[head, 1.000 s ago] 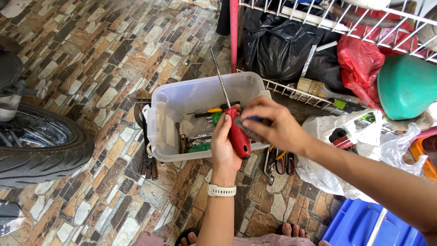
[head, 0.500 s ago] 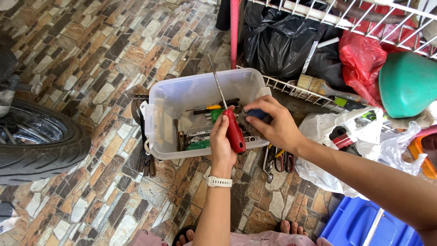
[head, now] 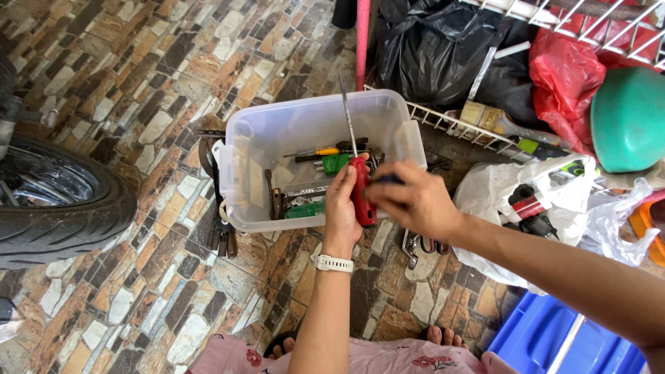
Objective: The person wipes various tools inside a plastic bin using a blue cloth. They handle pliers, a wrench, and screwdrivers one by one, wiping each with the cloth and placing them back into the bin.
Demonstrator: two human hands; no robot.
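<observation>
Our two hands meet over the near rim of the clear plastic bin (head: 239, 149).

Our left hand (head: 343, 208) rises straight from the bottom edge, a white band on its wrist, fingers curled shut around a red-handled screwdriver (head: 361, 197) whose shaft points up over the bin. Our right hand (head: 412, 202) reaches in from the lower right, forearm slanting across, fingertips pinched on a small dark object too hidden to identify, just beside the left hand's fingers.
</observation>
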